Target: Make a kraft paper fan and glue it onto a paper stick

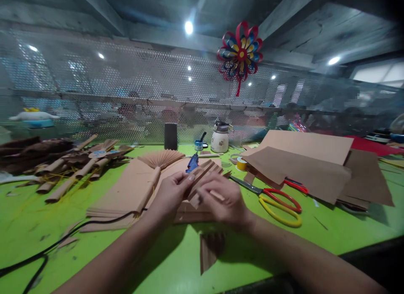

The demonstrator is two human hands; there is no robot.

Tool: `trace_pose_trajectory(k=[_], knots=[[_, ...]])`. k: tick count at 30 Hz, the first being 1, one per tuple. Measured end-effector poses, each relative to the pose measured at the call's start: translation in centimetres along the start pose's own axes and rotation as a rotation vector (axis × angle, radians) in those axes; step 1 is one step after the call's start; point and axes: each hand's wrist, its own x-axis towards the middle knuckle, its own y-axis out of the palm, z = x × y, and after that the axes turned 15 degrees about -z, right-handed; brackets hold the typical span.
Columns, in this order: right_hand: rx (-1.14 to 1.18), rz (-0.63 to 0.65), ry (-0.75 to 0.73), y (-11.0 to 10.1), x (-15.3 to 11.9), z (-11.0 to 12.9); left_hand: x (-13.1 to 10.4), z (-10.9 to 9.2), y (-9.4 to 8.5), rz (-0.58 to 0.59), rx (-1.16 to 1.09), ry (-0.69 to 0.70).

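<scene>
With my left hand I had the pleated brown paper clamped between thumb and fingers, above the green table, near the blue glue gun. My right hand was at its right side, too blurred to tell whether I gripped it.

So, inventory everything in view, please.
pleated paper: one, brown, centre
fan: one, brown, centre
sheets: many, brown, under fan, right
glue gun: one, blue, centre
scissors: one, red-yellow, right
tool: one, red, right
tape: one, yellow, right
bottle: one, white, back
jar: one, blue, back
block: one, black, back
rolls: several, brown, left
cord: one, black, left
scraps: several, brown, front
flower: one, multicoloured, overhead
mesh: one, grey, back
lights: several, white, overhead
toy: one, white, left
table: one, green, beneath
left hand: one, bare, centre
right hand: one, bare, centre
</scene>
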Motion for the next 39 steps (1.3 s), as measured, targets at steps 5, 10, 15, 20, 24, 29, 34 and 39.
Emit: trace_pose_trajectory(k=[5, 10, 15, 20, 24, 29, 34, 39], knots=[[-0.043, -0.436, 0.652, -1.4, 1.8, -2.3, -0.4, -0.5, 0.2, -0.062, 0.186, 0.212], [0.396, -0.124, 1.025, -1.1, 1.7, -3.0, -0.6, -0.5, 0.3, -0.045, 0.172, 0.246], [0.425, -0.090, 0.933, -0.8, 1.4, -2.6, -0.3, -0.4, 0.3, 0.041, -0.093, -0.053], [0.225, -0.002, 0.751, -1.3, 1.8, -2.4, -0.1, -1.3, -0.4, 0.338, -0.005, -0.275], [0.182, 0.206, 0.651, -1.1, 1.2, -2.4, 0.1, -2.2, -1.5, 0.495, 0.237, -0.171], [0.167, 0.251, 0.725, 0.1, 0.2, -2.0, 0.3, -1.9, -1.8, 0.477, 0.322, -0.059], [0.375, 0.210, 0.941, 0.7, 0.0, -1.9, 1.0, -1.8, -1.9, 0.420, 0.309, -0.089], [0.515, 0.225, 1.014, 1.0, -0.5, -2.2, 1.8, -2.2, -2.8, 0.364, 0.363, -0.234]])
